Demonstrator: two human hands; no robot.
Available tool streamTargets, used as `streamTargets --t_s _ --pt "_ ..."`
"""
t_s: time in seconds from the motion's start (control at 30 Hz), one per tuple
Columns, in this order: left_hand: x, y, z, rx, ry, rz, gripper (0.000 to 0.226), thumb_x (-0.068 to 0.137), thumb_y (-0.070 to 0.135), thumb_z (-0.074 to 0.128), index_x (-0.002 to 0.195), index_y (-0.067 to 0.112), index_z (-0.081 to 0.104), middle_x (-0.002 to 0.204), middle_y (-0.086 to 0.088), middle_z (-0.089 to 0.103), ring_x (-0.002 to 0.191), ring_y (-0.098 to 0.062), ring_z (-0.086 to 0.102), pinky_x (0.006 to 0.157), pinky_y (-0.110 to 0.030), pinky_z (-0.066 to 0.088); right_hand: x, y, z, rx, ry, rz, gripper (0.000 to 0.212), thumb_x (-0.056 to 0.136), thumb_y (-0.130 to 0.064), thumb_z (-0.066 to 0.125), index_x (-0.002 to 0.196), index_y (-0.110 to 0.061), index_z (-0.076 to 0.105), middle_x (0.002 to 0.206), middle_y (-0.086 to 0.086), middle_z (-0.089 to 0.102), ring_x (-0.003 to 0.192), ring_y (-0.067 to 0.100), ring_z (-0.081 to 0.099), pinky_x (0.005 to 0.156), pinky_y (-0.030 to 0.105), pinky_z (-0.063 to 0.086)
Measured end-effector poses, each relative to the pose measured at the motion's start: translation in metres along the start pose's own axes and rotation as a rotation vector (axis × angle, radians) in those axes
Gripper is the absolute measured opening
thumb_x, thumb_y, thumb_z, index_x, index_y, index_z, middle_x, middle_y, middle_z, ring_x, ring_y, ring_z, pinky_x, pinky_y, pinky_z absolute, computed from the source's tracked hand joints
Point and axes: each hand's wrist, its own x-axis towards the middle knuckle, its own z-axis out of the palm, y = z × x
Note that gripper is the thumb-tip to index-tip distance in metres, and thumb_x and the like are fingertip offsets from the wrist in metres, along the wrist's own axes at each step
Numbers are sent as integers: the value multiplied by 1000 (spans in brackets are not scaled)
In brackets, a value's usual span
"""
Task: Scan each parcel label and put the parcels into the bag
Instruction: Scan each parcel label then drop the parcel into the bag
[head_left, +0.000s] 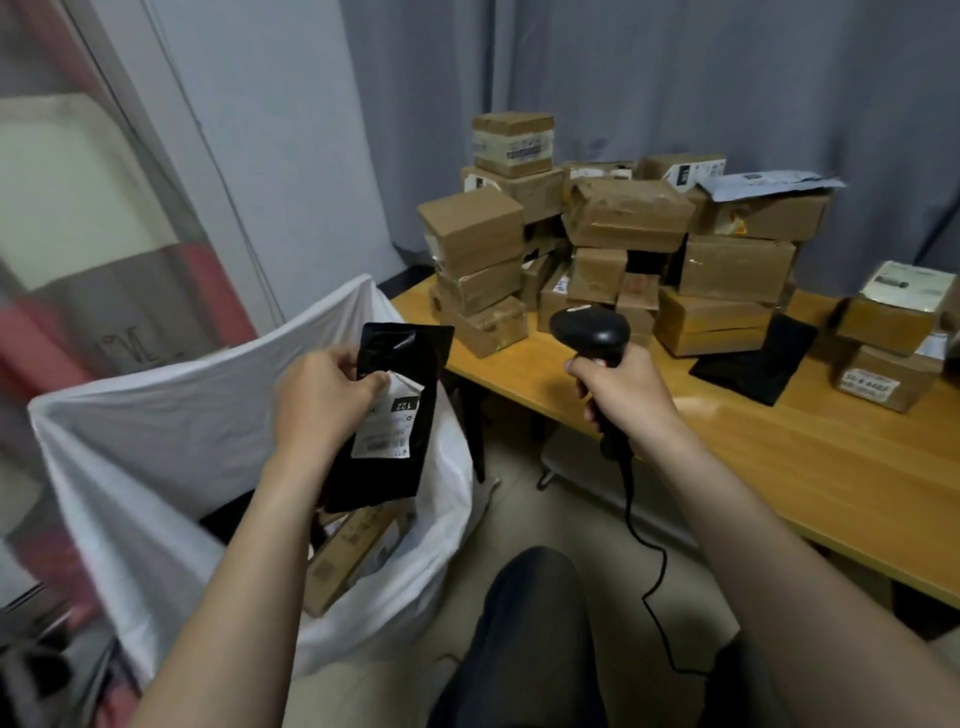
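Note:
My left hand pinches a flat black parcel pouch by its left edge and holds it over the mouth of the big white bag. The pouch's white label faces me. My right hand grips the handle of a black barcode scanner, held to the right of the pouch above the table's near edge. Its cable hangs to the floor. Cardboard parcels lie inside the bag.
A wooden table at the right carries a pile of several brown cardboard boxes, another black pouch and two boxes at the far right. Grey curtains hang behind. My knee is below.

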Motion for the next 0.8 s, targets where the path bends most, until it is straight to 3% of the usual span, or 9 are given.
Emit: streamTargets --t_s 0.17,0.33,0.4,0.47,0.53,0.63,0.7,0.8 --pt "16 -57 14 163 -51 -108 9 85 33 75 90 26 76 78 1 71 81 -28 69 68 -37 54 -2 -1 17 2 -38 0 20 95 -22 68 85 -5 70 68 10 63 49 19 57 51 32 48" --pt "32 -71 34 311 10 -199 27 90 32 73 116 27 77 106 -12 75 105 -40 66 79 -42 53 -4 -1 24 5 -51 -12 16 96 -21 68 88 -7 69 69 6 63 48 16 57 48 30 48" --pt "36 -69 45 380 -55 -241 33 87 33 76 117 19 73 119 -15 70 120 -43 56 93 -48 50 -3 0 24 7 -48 -9 16 96 -21 69 90 -6 69 69 6 63 49 16 57 48 31 48" --pt "36 -63 55 382 -159 -275 43 84 35 79 121 15 67 126 -14 65 124 -41 53 94 -45 48 -2 0 22 14 -43 1 16 96 -22 69 92 -7 69 70 6 63 50 17 57 49 31 48" --pt "33 -54 66 371 -240 -247 43 86 34 78 122 14 66 123 -11 66 117 -34 61 80 -36 45 0 2 19 20 -41 9 15 97 -22 69 93 -7 69 69 5 63 49 17 57 49 31 48" --pt "29 -44 79 401 -282 -191 20 89 32 76 101 24 62 107 -3 67 105 -26 65 72 -31 42 3 5 12 22 -29 13 15 97 -22 69 94 -7 68 69 4 64 48 16 57 49 31 48" --pt "28 -37 86 407 -303 -162 22 88 32 76 92 25 56 97 1 62 101 -25 66 72 -32 46 3 6 5 16 -18 13 15 97 -22 69 94 -7 69 70 5 64 49 16 57 48 30 48" --pt "28 -20 93 435 -320 -75 20 86 38 76 97 26 64 104 1 66 103 -26 65 80 -35 55 4 6 -5 17 7 25 18 97 -23 69 94 -6 70 71 7 64 51 18 58 50 31 49"
